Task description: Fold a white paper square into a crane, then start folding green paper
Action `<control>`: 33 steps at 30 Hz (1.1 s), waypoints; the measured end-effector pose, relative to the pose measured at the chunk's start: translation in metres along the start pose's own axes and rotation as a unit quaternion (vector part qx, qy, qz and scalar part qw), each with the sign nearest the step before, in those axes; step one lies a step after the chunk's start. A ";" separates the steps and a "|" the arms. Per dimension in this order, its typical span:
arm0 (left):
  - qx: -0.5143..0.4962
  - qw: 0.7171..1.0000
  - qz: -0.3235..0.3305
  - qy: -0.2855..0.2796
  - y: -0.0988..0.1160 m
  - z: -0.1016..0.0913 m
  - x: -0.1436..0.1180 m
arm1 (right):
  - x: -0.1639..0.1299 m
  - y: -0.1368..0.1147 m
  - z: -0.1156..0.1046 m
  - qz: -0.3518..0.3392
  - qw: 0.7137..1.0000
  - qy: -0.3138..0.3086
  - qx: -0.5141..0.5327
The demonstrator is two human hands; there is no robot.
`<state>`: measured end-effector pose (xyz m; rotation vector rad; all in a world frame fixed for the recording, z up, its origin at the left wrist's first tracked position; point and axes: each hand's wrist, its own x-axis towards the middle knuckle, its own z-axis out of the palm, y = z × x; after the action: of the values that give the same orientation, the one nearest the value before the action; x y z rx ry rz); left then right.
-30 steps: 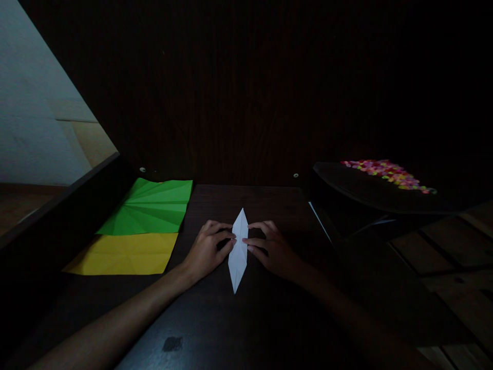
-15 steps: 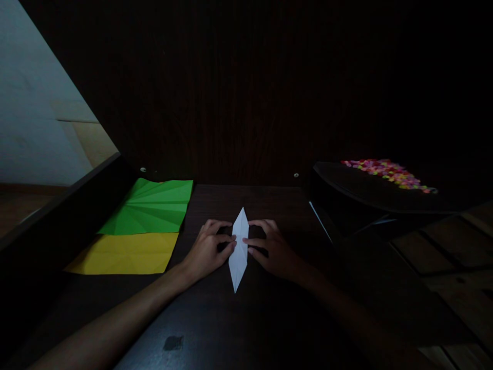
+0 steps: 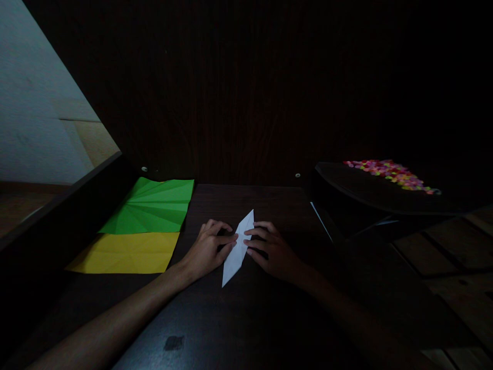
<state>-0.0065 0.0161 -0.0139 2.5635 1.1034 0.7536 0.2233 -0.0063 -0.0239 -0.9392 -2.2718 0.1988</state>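
A white sheet of folded paper (image 3: 239,240), long and narrow with pointed ends, lies slanted on the dark wooden desk (image 3: 215,318). Its far tip leans right and its near tip leans left. From the left, my left hand (image 3: 208,246) holds the paper's edge with thumb and index finger, the other fingers curled just above. My right hand (image 3: 275,252) holds the opposite edge, its fingertips and thumb resting along it. Crease lines show on the paper; the parts under my fingertips are hidden.
Left on the desk lie a creased green sheet (image 3: 154,205) and a yellow sheet (image 3: 127,254) partly beneath it. A dark raised panel (image 3: 231,103) stands behind. Several small pink, red and yellow pieces (image 3: 389,172) lie on a dark surface at right.
The folded paper has turned clockwise between my hands, from almost upright to slanted. My right fingers have shifted slightly along its edge; my left hand has barely moved.
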 end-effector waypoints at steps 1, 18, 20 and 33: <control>-0.009 1.000 0.005 0.001 0.001 0.000 0.000 | 0.000 0.000 0.000 -0.004 1.000 0.000 0.002; -0.023 0.996 0.061 -0.056 0.010 -0.007 -0.002 | 0.002 -0.008 0.000 -0.018 1.000 0.008 -0.001; -0.004 0.994 0.083 -0.065 0.009 -0.009 -0.002 | 0.002 -0.007 -0.001 -0.023 1.000 0.004 0.016; 0.068 0.978 0.184 -0.066 0.008 -0.007 -0.005 | 0.003 -0.001 -0.007 -0.035 0.997 -0.047 0.053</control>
<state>-0.0087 0.0071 -0.0067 2.9284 0.6690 0.5905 0.2258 -0.0057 -0.0166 -0.8106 -2.3516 0.3358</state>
